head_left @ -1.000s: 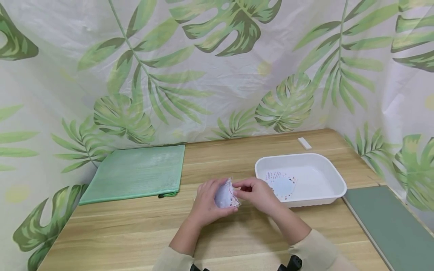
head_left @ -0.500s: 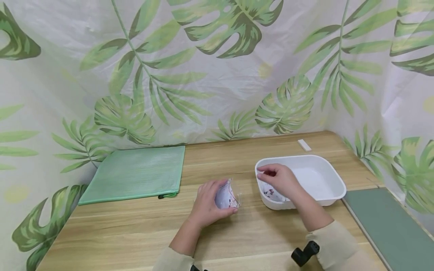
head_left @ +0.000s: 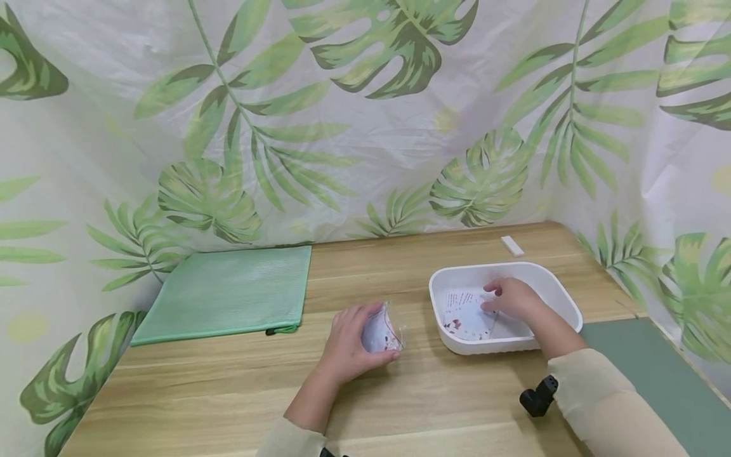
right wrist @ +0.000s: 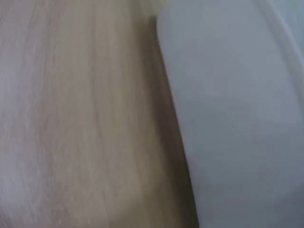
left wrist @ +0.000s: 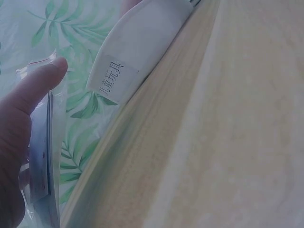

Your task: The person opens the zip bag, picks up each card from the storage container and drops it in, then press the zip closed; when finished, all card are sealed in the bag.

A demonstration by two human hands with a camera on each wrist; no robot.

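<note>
My left hand [head_left: 352, 339] grips a small clear zip bag [head_left: 384, 330] with printed cards inside and a red line along its mouth. In the left wrist view the thumb lies along the bag [left wrist: 51, 142], whose contents show edge-on. To the right stands a white plastic tray [head_left: 537, 270]. A pale card [head_left: 468, 312] with red lettering and small floral prints lies inside it, toward the left. My right hand [head_left: 514, 298] reaches into the tray, thumb and forefinger apart, fingertips right at the card's right edge. The right wrist view shows only the tray's outer wall [right wrist: 232, 109] and tabletop.
A green mesh zip pouch [head_left: 228, 289] lies at the back left. Behind the tray is a small white block [head_left: 512, 245]. A grey-green board [head_left: 657, 374] lies at the right edge of the wooden table [head_left: 228, 393]. Leaf-patterned sheeting [head_left: 365, 127] hangs behind.
My right hand has left the bag's mouth, moved right over the tray's left end, then on to the card's right edge. My left hand keeps hold of the bag in place.
</note>
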